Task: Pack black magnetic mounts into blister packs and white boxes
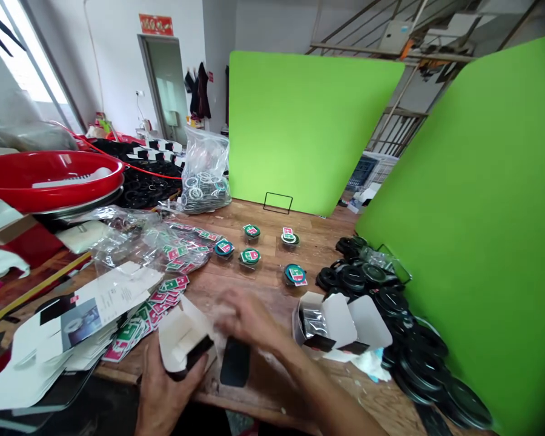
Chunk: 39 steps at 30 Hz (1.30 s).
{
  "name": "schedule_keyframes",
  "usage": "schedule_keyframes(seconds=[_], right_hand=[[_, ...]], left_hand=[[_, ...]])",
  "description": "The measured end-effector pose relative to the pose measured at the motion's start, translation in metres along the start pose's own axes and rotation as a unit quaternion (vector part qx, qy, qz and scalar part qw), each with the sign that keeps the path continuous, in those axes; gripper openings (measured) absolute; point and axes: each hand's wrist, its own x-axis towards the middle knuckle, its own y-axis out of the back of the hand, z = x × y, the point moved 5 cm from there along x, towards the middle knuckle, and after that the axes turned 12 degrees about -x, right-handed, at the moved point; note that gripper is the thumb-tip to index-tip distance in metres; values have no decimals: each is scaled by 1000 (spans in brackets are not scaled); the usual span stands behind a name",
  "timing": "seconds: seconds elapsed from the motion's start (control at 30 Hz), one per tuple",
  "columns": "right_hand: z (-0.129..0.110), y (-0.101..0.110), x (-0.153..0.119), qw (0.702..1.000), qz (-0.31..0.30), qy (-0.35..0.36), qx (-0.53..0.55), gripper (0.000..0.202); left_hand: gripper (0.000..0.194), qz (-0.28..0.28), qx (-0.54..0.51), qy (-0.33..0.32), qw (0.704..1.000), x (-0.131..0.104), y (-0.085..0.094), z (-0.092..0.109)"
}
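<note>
In the head view my left hand [168, 381] is wrapped round a small white and black cardboard box [181, 339] at the table's front edge. Its flaps stand up and its top is open. Just right of the box is my right hand [247, 321], smeared by motion, so its fingers cannot be made out. Below that hand lies a black phone-like slab [235, 362]. Two more open boxes [322, 330] stand to the right; the nearer one shows something shiny inside. Beyond my hands sit several round pieces with coloured labels, including a blue-rimmed one [295, 275].
Flattened box blanks [86, 327] are stacked at left beside a spread of green and red cards [148, 309]. Black round lids or rings [418, 351] are heaped at right, against a green panel [481, 242]. Farther back are a red basin [54, 178] and a clear bag of rings [206, 181].
</note>
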Motion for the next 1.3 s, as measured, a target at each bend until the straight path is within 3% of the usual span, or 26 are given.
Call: schedule_keyframes(seconds=[0.07,0.13,0.23,0.33,0.47,0.6,0.7,0.77,0.83,0.9,0.97,1.03,1.1,1.2,1.3], right_hand=[[36,20,27,978,91,-178,-64,32],[62,25,50,941,133,-296,-92,46],[84,11,76,911,134,-376,-105,66],[89,-5,88,907,122,-383,-125,66],[81,-14,77,921,105,-340,-160,53],[64,-26,34,937,90,-281,-187,49],[52,-29,1,951,108,-217,-193,49],[47,-16,-16,958,144,-185,-164,44],[36,12,-29,958,211,-145,-126,42],[13,48,-41,950,288,-59,-105,44],[-17,75,-51,943,312,58,-104,48],[-44,85,-58,944,255,165,-131,50],[-58,79,-63,946,143,235,-174,49],[-57,65,-65,940,5,260,-219,43],[-48,62,-58,936,-53,264,-226,35]], left_hand=[[87,17,18,-67,997,0,-6,-2],[88,20,30,-102,994,-1,-12,-4],[86,22,45,-137,989,-2,-15,-3],[86,30,52,-147,987,-3,-14,-5],[88,27,64,-157,985,-4,-16,-8],[89,26,55,-165,984,-4,-15,-6],[94,-12,34,-146,989,-1,-15,-2],[94,-50,22,-130,990,0,-16,3],[93,-79,16,-129,988,0,-17,10],[91,-107,17,-147,983,-1,-21,19],[91,-123,32,-176,976,-2,-26,28],[88,-134,50,-203,969,-4,-29,36],[82,-134,51,-222,964,-6,-31,41],[69,-131,32,-222,966,-8,-30,46],[68,-154,17,-217,964,-9,-34,50]])
